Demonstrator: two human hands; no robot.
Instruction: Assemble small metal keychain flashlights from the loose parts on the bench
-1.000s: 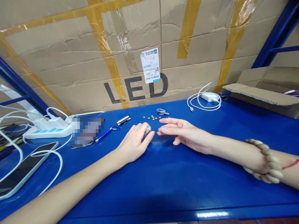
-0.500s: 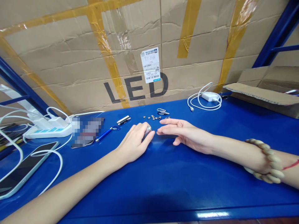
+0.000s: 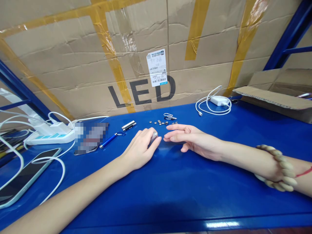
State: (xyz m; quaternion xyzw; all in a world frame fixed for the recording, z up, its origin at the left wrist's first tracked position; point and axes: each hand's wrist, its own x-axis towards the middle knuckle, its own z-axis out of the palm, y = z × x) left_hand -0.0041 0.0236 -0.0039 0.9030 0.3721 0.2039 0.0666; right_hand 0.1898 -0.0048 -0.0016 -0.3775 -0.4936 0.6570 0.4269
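Note:
My left hand (image 3: 141,146) is curled on the blue table around a small silver tube (image 3: 155,135); only its rounded end shows between thumb and forefinger. Just to its right hovers my right hand (image 3: 185,138), its fingers loosely apart and no object visible in it. Beyond both hands lie several small button cells (image 3: 159,122), a few partly covered by my right fingers. A looped wrist cord with a dark clip (image 3: 170,116) rests behind them. Left of the cells are silver tube pieces (image 3: 129,125) and a blue penlight (image 3: 109,141) with a carabiner.
To the left are a white power strip (image 3: 52,137) with plugs and cables, a phone (image 3: 29,174) and a partly pixelated flat packet (image 3: 91,143). A white charger (image 3: 219,101) with coiled cable sits at the back right, beside an open cardboard box (image 3: 275,99). A large carton (image 3: 97,65) stands behind.
One of my right fingers has shifted slightly near the fingertips. My left hand keeps its place and its hold on the silver tube.

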